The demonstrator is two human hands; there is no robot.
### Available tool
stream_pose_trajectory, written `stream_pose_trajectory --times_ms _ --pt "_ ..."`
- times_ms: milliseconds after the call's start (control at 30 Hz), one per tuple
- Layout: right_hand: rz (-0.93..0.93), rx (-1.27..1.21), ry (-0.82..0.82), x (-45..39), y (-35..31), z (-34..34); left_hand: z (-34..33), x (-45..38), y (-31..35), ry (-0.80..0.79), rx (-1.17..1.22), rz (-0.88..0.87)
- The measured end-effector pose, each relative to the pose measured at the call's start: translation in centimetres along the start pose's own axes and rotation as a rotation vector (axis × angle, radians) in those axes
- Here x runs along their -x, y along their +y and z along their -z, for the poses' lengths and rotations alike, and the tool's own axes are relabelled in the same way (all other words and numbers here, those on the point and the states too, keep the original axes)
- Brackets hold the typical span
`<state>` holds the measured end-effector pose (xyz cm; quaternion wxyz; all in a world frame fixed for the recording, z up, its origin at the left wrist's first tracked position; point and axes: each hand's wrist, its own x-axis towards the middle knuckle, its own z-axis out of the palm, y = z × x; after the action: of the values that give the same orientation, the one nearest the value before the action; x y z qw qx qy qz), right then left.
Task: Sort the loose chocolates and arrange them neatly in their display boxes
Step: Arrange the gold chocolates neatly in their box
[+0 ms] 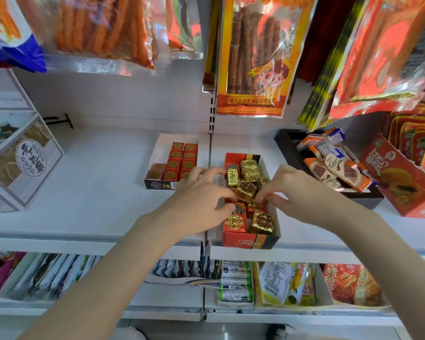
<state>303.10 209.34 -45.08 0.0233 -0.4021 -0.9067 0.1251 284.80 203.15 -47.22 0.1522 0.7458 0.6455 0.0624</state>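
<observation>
Together over the red display box (247, 241): left hand (201, 192) and right hand (292, 190), both reaching in from the near side. Left hand fingers (227, 193) curled onto a gold-wrapped chocolate (245, 191) in the middle of the box; right hand fingertips (261, 196) pinched at the same piece from the other side. Gripping it between them, or only touching — cannot tell for sure. More loose gold chocolates (249, 168) jumbled behind, another gold piece (263, 220) and a red-and-gold one (234, 223) at the front. Box standing on the white shelf (96, 173). Just to the left, a second display box (162, 184) with red chocolates (183, 158) in tidy rows. Further right, a black tray (363, 195) of wrapped bars. Hanging snack packets (253, 57) above.
</observation>
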Motion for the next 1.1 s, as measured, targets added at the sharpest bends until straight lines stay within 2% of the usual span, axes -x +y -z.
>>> stream_pose_trajectory --times_ms 133,300,400,567,833,900,1000,1100 --pt "0.015 0.091 0.024 -0.4 -0.7 0.3 -0.2 -0.2 0.0 -0.031 0.001 0.004" --pt "-0.017 0.339 -0.116 -1.4 -1.2 0.0 -0.4 -0.1 -0.1 0.000 0.039 -0.007" --pt "0.003 0.322 -0.156 -2.1 -1.2 -0.4 -0.4 -0.1 -0.1 0.028 0.077 -0.005" --pt "0.007 0.042 -0.095 -2.0 0.3 0.1 -0.6 0.0 -0.2 0.096 0.080 -0.058" --pt "-0.077 -0.577 0.048 -0.8 1.0 1.6 -0.4 -0.2 -0.3 0.042 0.052 -0.043" --pt "-0.050 -0.732 0.025 -0.4 0.4 1.8 -0.3 -0.2 -0.4 0.048 0.063 -0.037" --pt "0.018 -0.799 -0.070 -0.2 -0.4 1.6 0.1 0.0 -0.6 0.098 0.115 -0.048" --pt "0.008 -0.715 -0.087 -0.9 -0.9 0.5 0.6 0.4 -1.0 0.140 0.163 -0.038"
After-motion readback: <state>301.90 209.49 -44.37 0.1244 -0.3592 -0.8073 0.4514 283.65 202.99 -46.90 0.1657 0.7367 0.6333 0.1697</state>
